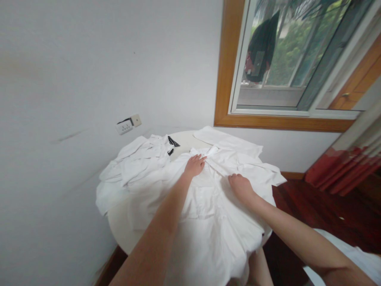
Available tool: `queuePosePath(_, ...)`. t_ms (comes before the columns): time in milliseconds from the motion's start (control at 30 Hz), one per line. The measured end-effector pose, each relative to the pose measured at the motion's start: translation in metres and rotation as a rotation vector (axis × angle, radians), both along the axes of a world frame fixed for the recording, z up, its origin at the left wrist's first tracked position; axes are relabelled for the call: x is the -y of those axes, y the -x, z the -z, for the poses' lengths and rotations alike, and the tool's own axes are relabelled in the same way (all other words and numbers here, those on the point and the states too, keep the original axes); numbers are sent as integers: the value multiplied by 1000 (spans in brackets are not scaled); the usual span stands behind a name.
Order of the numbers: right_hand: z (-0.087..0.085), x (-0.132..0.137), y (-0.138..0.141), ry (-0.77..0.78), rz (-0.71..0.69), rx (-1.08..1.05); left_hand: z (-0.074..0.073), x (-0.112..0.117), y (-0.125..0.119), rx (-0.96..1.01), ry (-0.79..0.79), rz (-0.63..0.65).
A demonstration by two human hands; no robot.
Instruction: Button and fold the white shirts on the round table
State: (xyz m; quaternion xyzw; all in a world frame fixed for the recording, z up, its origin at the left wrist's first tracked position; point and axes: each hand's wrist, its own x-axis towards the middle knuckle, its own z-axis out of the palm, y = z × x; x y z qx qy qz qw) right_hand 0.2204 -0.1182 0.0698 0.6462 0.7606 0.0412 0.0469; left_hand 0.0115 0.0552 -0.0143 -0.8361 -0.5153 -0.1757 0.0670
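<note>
A white shirt [208, 206] lies spread over a round white table [119, 226], its collar toward the wall. My left hand [195, 165] rests on the cloth near the collar, fingers stretched forward and lying flat. My right hand [241, 186] presses on the shirt's front to the right, fingers curled down onto the fabric by the button strip. A second white garment [133, 167] lies crumpled on the table's left side, with small black pieces [172, 145] showing at its far edge.
A white wall with a socket [125, 126] stands behind the table. A wood-framed window [285, 63] is at the upper right, with a dark cloth hanging outside. Red curtain [345, 167] and dark red floor lie to the right.
</note>
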Motion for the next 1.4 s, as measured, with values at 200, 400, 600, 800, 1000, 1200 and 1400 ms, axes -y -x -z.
queuePosePath(200,-26,-3,6,-63,-54,-130,-1,0,-1,15,6,2)
queuePosePath(400,-19,-2,54,4,-272,-163,-5,1,-1,-15,31,0)
queuePosePath(600,11,6,68,133,-290,-122,-4,1,-3,-30,30,-28)
queuePosePath(800,-6,-1,48,258,-491,-303,-5,3,-3,-20,-1,-12)
queuePosePath(1000,-14,-47,12,366,-572,-631,-18,13,-4,92,-80,-13)
queuePosePath(1200,24,-81,-18,-85,-111,-289,-24,21,-2,25,-30,195)
queuePosePath(1400,59,-74,-43,-32,-82,-259,-9,20,-3,-59,44,170)
